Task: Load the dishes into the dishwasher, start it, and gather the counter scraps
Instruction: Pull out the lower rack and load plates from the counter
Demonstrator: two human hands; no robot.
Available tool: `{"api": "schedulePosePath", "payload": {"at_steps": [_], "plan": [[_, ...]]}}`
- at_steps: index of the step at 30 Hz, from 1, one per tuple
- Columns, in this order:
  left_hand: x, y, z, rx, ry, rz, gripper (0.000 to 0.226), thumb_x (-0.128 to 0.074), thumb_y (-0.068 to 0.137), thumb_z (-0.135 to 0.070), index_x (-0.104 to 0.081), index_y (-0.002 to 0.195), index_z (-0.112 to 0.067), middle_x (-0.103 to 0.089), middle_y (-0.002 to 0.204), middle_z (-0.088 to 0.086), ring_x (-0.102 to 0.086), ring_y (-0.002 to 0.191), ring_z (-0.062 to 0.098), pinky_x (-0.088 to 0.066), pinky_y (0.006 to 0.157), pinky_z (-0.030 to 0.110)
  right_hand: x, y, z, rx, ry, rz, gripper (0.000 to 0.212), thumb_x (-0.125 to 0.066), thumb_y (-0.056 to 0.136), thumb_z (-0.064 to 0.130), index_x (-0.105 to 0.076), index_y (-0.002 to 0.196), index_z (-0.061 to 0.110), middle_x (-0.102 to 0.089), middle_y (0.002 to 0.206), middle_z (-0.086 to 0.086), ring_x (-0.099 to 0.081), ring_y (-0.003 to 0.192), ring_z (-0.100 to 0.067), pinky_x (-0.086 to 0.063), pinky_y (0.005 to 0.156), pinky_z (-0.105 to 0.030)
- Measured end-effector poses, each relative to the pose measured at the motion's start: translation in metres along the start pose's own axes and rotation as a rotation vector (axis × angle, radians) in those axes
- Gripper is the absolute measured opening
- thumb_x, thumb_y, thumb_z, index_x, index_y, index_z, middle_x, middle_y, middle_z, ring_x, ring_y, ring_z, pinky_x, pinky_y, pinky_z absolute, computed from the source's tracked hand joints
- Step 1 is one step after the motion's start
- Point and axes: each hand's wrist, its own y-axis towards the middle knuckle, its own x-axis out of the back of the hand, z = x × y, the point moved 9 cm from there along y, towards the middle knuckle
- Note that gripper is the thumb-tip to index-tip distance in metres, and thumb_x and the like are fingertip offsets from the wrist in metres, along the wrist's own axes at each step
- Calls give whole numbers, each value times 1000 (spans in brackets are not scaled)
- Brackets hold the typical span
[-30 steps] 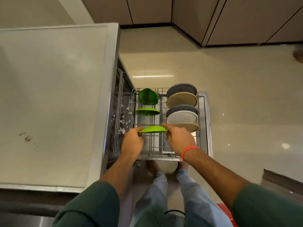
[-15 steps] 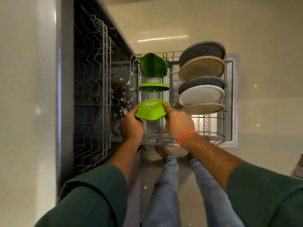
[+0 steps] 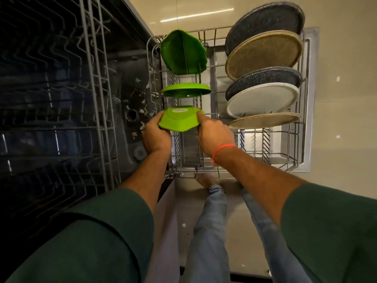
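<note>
Beige tiled floor [image 3: 344, 139] forms the background, seen from above; the dark dishwasher interior [image 3: 61, 99] occupies the left, with an upper wire rack [image 3: 95, 78] inside it. The lower wire rack [image 3: 285, 160] is pulled out over the open door [image 3: 310, 99].

Rack contents, left column: a dark green bowl [image 3: 182, 53] stands on edge at the far end; nearer, a light green plate [image 3: 186, 89] is seen almost edge-on. Right column: five round plates stand tilted in a row, overlapping from far to near: a dark speckled plate [image 3: 265, 19], a tan plate [image 3: 265, 54], a second dark speckled plate [image 3: 265, 78], a white plate [image 3: 263, 101] and a second tan plate [image 3: 264, 120]. The near part of the rack holds bare tines only.

The light green bowl [image 3: 179, 119] is held bottom side toward the camera, in the left column just nearer than the light green plate. It lies between the two hands. The left hand [image 3: 157, 135] grips its left rim, fingers curled beneath and thumb along the edge. The right hand [image 3: 216, 135] grips its right rim, thumb on the upper surface, the other fingers hidden behind the bowl. An orange band [image 3: 223, 150] circles the right wrist. Both arms wear green sleeves [image 3: 330, 237]; blue trouser legs [image 3: 212, 231] show below.
</note>
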Motion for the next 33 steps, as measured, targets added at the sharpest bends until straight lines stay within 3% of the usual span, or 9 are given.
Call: {"api": "schedulePosePath", "payload": {"at_steps": [3, 6, 13, 20, 24, 30, 33], "plan": [[-6, 19, -1, -18, 64, 1, 37, -54, 101, -8, -65, 134, -18, -66, 132, 8, -59, 121, 25, -37, 87, 17, 0, 13, 0, -13, -23, -28, 42, -44, 100, 15, -43, 141, 23, -68, 106, -16, -66, 96, -42, -43, 69, -42], [-11, 33, 0, -14, 97, 7, 38, -53, 100, -6, -67, 132, -19, -66, 132, 11, -59, 121, 28, -37, 88, 18, 4, 22, 2, -7, -52, -56, 30, -44, 101, 18, -49, 131, 23, -69, 97, -15, -67, 90, -42, -48, 70, -44], [-12, 52, -12, -21, 47, -27, 41, -52, 94, 4, -73, 120, -19, -72, 120, 8, -65, 113, 24, -49, 91, 22, 27, 46, 7, 26, -99, -51, 27, -43, 102, 24, -58, 124, 25, -69, 102, -12, -67, 94, -40, -50, 75, -44], [-4, 63, -45, -64, 98, -97, 34, -51, 94, -4, -73, 115, -20, -74, 109, 4, -63, 99, 17, -42, 73, 23, 65, 71, 18, 16, -151, -51, 30, -47, 99, 25, -63, 124, 24, -66, 116, -15, -63, 106, -43, -48, 84, -46], [-8, 70, -42, -18, 46, -86, 34, -52, 93, -2, -74, 111, -19, -74, 104, 4, -67, 99, 21, -51, 79, 27, 68, 76, 17, 11, -204, -38, 30, -49, 99, 27, -64, 124, 22, -65, 116, -15, -63, 107, -41, -49, 84, -45], [-8, 66, -42, -12, 2, -103, 33, -52, 94, -2, -73, 110, -21, -72, 102, 0, -63, 93, 15, -50, 78, 23, 67, 76, 16, 11, -193, -46, 29, -50, 98, 28, -65, 122, 22, -67, 113, -13, -64, 104, -39, -50, 83, -45], [-3, 67, -53, -33, -30, -147, 30, -52, 93, -2, -73, 103, -21, -66, 89, -7, -61, 87, 10, -39, 58, 5, 77, 75, 21, 20, -180, -77, 30, -49, 99, 29, -66, 123, 23, -66, 116, -14, -64, 106, -40, -51, 86, -47]]}}
